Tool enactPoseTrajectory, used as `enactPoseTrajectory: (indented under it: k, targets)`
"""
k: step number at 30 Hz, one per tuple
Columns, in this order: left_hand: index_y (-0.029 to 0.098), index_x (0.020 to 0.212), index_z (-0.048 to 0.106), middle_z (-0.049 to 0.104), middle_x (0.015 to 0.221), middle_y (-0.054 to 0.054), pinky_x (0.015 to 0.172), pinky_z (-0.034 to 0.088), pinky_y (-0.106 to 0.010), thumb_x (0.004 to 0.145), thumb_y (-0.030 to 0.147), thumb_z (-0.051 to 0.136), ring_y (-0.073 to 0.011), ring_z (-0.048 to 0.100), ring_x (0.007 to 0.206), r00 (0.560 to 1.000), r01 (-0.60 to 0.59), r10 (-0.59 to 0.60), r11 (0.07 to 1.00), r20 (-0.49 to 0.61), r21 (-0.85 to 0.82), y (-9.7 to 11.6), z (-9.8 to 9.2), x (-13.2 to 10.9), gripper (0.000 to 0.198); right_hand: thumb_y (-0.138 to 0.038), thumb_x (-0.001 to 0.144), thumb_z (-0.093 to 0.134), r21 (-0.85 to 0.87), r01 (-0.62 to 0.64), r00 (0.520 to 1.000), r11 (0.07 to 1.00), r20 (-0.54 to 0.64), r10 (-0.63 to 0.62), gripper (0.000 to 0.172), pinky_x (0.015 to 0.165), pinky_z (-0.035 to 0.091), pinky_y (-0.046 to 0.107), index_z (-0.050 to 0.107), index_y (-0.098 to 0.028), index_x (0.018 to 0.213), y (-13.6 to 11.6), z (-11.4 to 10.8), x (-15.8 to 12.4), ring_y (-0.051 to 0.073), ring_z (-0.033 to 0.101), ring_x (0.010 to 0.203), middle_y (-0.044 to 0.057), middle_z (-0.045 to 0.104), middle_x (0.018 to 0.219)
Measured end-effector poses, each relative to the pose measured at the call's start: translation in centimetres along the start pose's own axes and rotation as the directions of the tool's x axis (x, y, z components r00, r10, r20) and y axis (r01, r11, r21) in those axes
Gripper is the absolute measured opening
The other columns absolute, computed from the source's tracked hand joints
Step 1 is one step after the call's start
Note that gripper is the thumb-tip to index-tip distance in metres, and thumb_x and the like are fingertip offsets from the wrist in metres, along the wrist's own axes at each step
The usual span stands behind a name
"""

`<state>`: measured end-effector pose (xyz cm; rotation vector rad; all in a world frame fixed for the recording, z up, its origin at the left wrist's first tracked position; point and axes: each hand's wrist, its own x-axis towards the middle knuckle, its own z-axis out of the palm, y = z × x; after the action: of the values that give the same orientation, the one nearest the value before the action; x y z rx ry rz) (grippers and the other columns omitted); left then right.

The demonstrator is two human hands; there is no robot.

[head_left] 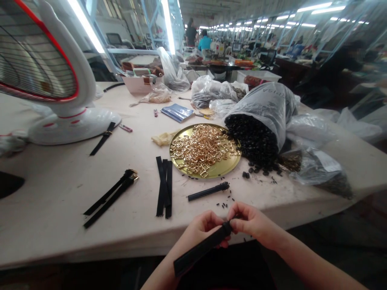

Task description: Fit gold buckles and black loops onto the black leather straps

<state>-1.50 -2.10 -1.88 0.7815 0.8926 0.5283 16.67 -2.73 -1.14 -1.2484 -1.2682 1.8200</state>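
Note:
Just off the table's front edge, my left hand (pixel 203 226) is closed around a folded black strap (pixel 201 248), which slants down toward my left forearm. At the strap's upper end, my right hand (pixel 248 222) pinches with thumb and forefinger; any small part between those fingertips is hidden. Beyond my hands lies another black strap bundle (pixel 208 191), with small black bits scattered near it. A round gold tray (pixel 219 172) heaped with gold-coloured buckles (pixel 202 147) sits farther back. To its left are flat black strips (pixel 164 187) and black straps with gold buckles (pixel 113 195).
A plastic bag (pixel 269 104) spills small black pieces (pixel 252 139) beside the tray. A clear bag (pixel 320 169) of small parts lies at the right. On the left stands a white heater or fan (pixel 72 125). A blue booklet (pixel 177 112) and more bags lie farther back.

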Motion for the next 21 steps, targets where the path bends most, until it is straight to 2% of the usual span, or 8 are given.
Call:
enactPoseTrajectory:
  k: [3,5,8,11,16,18,21]
  targets:
    - [0.015,0.069,0.05,0.063,0.059,0.0,0.051,0.043,-0.021,0.066,0.034,0.066,-0.0107,0.058,0.051,0.99,-0.077,0.085,0.994,-0.111,0.077,-1.2,0.5,0.3,0.026,-0.026,0.072,0.062,-0.186,0.133,0.99,0.974,-0.03,-0.141,0.012,0.062,0.039,0.023,0.056,-0.017,0.076,-0.1,0.2,-0.5,0.012,0.051,0.067,-0.002,0.056,0.07]
    - [0.014,0.069,0.052,0.062,0.06,0.0,0.05,0.043,-0.022,0.066,0.035,0.066,-0.0109,0.058,0.051,0.983,-0.104,0.12,0.988,-0.138,0.114,-1.7,0.8,0.4,0.025,-0.024,0.073,0.062,-0.226,0.177,0.98,0.958,-0.047,-0.192,0.009,0.064,0.04,0.025,0.056,-0.017,0.075,-0.1,0.5,-0.7,0.013,0.052,0.069,-0.001,0.057,0.072]
    - [0.015,0.068,0.05,0.062,0.059,0.0,0.049,0.042,-0.022,0.064,0.037,0.067,-0.011,0.056,0.05,0.967,-0.162,0.171,0.985,-0.186,0.065,-1.9,1.3,0.2,0.028,-0.026,0.074,0.06,-0.035,0.119,0.987,0.992,-0.109,-0.122,0.012,0.063,0.041,0.026,0.053,-0.017,0.077,0.6,1.1,-0.7,0.013,0.053,0.066,-0.002,0.056,0.067]
    - [0.015,0.071,0.051,0.061,0.061,0.0,0.053,0.041,-0.022,0.067,0.035,0.066,-0.0104,0.054,0.054,0.954,-0.192,0.185,0.981,-0.235,-0.007,-1.5,2.0,-0.6,0.025,-0.029,0.075,0.06,0.185,0.089,0.981,0.979,-0.185,-0.054,0.016,0.061,0.04,0.026,0.05,-0.017,0.08,1.2,1.8,-0.5,0.012,0.053,0.062,-0.003,0.056,0.063]
    - [0.015,0.083,0.054,0.057,0.076,-0.001,0.062,0.04,-0.022,0.074,0.029,0.061,-0.0093,0.051,0.067,0.974,-0.197,0.161,0.948,-0.157,-0.251,-0.5,2.9,-2.0,0.017,-0.034,0.073,0.063,0.154,0.127,0.963,0.98,-0.255,-0.085,0.021,0.063,0.04,0.026,0.052,-0.017,0.079,0.9,2.7,-0.3,0.013,0.053,0.063,-0.002,0.056,0.064]
    - [0.015,0.081,0.055,0.055,0.072,0.0,0.061,0.039,-0.022,0.074,0.028,0.061,-0.009,0.049,0.064,0.965,-0.229,0.194,0.95,-0.176,-0.213,-0.7,3.0,-2.1,0.016,-0.035,0.073,0.063,0.142,0.132,0.955,0.981,-0.285,-0.087,0.022,0.063,0.039,0.025,0.052,-0.017,0.079,0.9,2.9,-0.2,0.012,0.052,0.062,-0.003,0.055,0.062]
    - [0.015,0.076,0.054,0.055,0.064,0.002,0.058,0.038,-0.023,0.071,0.03,0.063,-0.0096,0.047,0.058,0.927,-0.267,0.252,0.964,-0.277,-0.018,-1.1,2.6,-1.6,0.018,-0.037,0.072,0.063,0.195,0.11,0.954,0.975,-0.297,-0.048,0.023,0.06,0.039,0.024,0.052,-0.018,0.079,1.3,3.1,0.0,0.011,0.05,0.058,-0.004,0.052,0.06]
